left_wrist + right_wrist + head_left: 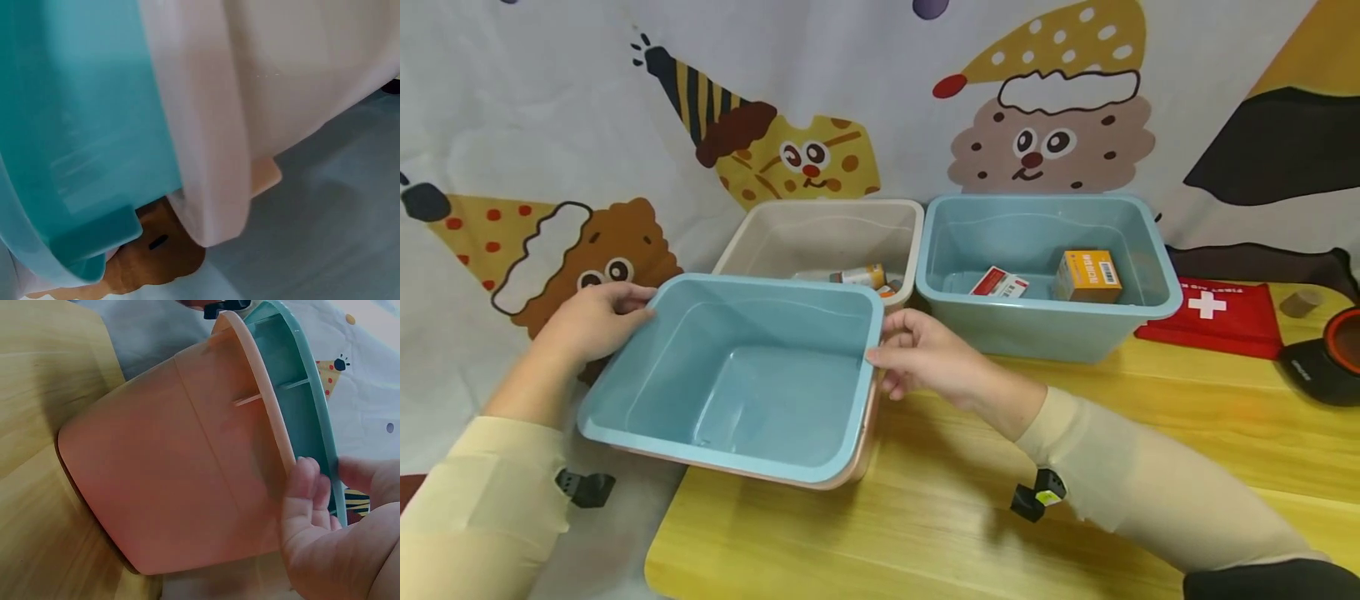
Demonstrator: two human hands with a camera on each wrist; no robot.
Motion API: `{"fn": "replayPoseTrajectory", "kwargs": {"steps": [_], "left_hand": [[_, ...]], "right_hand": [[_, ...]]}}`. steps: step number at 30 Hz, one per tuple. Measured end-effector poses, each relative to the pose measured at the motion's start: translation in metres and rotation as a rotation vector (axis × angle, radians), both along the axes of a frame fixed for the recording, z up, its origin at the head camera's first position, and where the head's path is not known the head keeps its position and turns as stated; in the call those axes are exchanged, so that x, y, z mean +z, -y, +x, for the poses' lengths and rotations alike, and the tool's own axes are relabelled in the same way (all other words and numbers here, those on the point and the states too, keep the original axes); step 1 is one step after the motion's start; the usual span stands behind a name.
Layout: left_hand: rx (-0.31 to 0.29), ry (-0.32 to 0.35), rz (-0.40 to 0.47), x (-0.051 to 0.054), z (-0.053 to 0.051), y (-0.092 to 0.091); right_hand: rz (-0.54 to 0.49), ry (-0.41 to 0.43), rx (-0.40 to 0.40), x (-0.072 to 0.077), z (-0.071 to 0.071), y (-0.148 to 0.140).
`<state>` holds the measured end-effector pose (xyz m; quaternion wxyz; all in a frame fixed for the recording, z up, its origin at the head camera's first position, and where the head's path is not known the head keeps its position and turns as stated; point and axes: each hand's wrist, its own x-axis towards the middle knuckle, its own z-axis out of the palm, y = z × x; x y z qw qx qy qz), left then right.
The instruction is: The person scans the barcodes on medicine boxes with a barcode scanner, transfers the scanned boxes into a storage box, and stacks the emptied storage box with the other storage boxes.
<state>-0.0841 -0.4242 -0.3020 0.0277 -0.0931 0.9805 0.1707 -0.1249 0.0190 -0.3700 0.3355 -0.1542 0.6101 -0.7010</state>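
A light blue plastic bin sits nested inside a pink bin at the table's left end. Its rim stands a little above the pink rim, and nothing lies inside it. My left hand holds the blue bin's rim at the far left corner; most of its fingers are hidden behind the bin. On the right side, my right hand pinches the same rim, thumb on top and fingers curled underneath. In the right wrist view, the fingertips lie by the gap between the blue and pink rims.
Behind stands a beige bin with a small orange-and-white package. Beside it, another blue bin holds an orange box and a red-and-white box. A red first aid pouch and a black device lie at right on the wooden table.
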Motion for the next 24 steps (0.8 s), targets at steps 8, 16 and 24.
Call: {"fn": "replayPoseTrajectory", "kwargs": {"steps": [8, 16, 24], "left_hand": [[0.009, -0.039, -0.011, -0.011, 0.002, -0.002], [0.005, -0.030, 0.015, -0.014, 0.007, -0.004], [-0.116, 0.076, -0.022, 0.010, 0.003, -0.031]], "right_hand": [[0.051, 0.050, 0.012, 0.001, 0.002, -0.001], [0.104, 0.030, 0.039, 0.000, 0.002, -0.007], [0.238, -0.157, 0.076, 0.007, -0.005, -0.057]]}}
